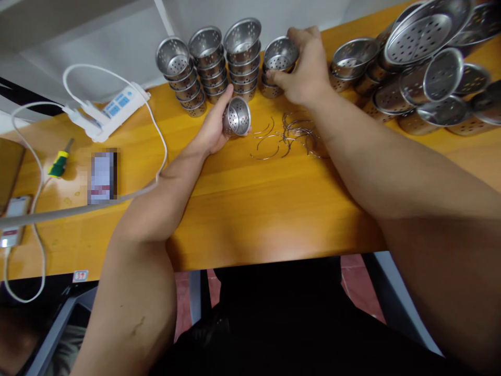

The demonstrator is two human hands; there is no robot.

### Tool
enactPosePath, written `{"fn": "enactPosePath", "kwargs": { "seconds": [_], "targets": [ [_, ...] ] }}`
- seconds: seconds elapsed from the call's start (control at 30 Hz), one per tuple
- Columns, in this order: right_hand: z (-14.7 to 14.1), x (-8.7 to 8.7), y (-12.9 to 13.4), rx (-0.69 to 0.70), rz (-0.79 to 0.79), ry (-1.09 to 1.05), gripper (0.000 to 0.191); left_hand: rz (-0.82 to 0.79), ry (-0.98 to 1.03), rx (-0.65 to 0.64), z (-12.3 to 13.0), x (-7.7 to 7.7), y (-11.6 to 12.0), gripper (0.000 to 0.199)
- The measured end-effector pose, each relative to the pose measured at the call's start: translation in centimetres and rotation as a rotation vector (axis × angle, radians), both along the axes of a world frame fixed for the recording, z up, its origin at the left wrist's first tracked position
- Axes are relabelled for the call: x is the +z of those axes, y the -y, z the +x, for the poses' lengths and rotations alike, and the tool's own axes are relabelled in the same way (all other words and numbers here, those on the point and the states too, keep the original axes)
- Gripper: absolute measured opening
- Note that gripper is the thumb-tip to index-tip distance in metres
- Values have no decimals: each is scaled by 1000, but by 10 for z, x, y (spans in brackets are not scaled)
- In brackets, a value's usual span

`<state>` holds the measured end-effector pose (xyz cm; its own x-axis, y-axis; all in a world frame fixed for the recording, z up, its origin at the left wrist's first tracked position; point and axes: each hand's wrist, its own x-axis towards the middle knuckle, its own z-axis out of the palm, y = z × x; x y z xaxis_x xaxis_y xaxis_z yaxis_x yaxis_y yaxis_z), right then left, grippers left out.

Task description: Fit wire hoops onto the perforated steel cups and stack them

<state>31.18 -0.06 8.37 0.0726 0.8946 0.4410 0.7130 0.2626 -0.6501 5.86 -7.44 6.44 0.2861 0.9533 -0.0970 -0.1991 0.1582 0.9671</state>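
My left hand [216, 125] is wrapped round a small perforated metal cup [238, 116], its mouth tilted towards me above the table. Further right, my right hand [307, 68] grips the rim of another perforated cup [280, 54], thumb at the near side and fingers at the far right. That cup sits on a short stack by the wall. Three taller stacks of the same cups [178, 78] stand to its left. Between my hands and a little nearer lies a loose heap of thin curved metal wires [299, 133], partly hidden by my right forearm.
More perforated metal cups [430, 78], some larger and lying tilted, crowd the right of the wooden table [274, 214]. To the left are a white power strip [117, 112] with cables, a green and yellow screwdriver [59, 163], a blurred-out phone [102, 176] and another phone [15, 219].
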Motion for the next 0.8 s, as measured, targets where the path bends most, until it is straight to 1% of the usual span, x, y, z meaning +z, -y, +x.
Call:
{"fn": "enactPosePath", "kwargs": {
  "seconds": [0.07,0.17,0.3,0.37,0.4,0.43,0.47,0.53,0.57,0.6,0.63,0.67,0.73,0.77,0.8],
  "targets": [
    [3,-2,-1,5,-7,21,96,-2,-15,-15,-1,-1,-1,90],
    [9,-6,-6,10,-27,56,99,12,-9,8,0,-2,-3,87],
    [17,-17,-10,50,-33,51,96,21,-24,10,2,-3,-2,82],
    [18,-18,-6,72,-30,23,102,13,-28,10,2,-3,-1,82],
    [18,-15,-1,83,-3,17,102,10,-29,10,2,-2,-1,84],
    [16,-10,6,93,57,17,97,8,-31,15,2,-2,-1,85],
    [14,-2,15,106,139,20,89,9,-33,24,1,-1,-1,85],
    [6,18,36,142,344,21,63,-4,-44,22,0,1,-2,85],
    [1,29,47,179,365,-2,50,-17,-48,13,0,2,-3,84],
    [-5,39,58,240,330,-25,29,-28,-46,6,-1,3,-3,84],
    [-12,47,68,348,240,-17,12,-33,-39,1,-1,5,-3,83],
    [-18,52,77,473,155,3,2,-26,-29,0,-1,6,-3,84],
    [-30,54,90,721,17,100,13,11,-12,19,0,8,-1,87],
    [-35,50,93,805,-18,148,16,25,-10,27,0,9,0,87],
    [-39,44,95,858,-38,185,19,30,-11,31,1,10,0,86]
  ]
}}
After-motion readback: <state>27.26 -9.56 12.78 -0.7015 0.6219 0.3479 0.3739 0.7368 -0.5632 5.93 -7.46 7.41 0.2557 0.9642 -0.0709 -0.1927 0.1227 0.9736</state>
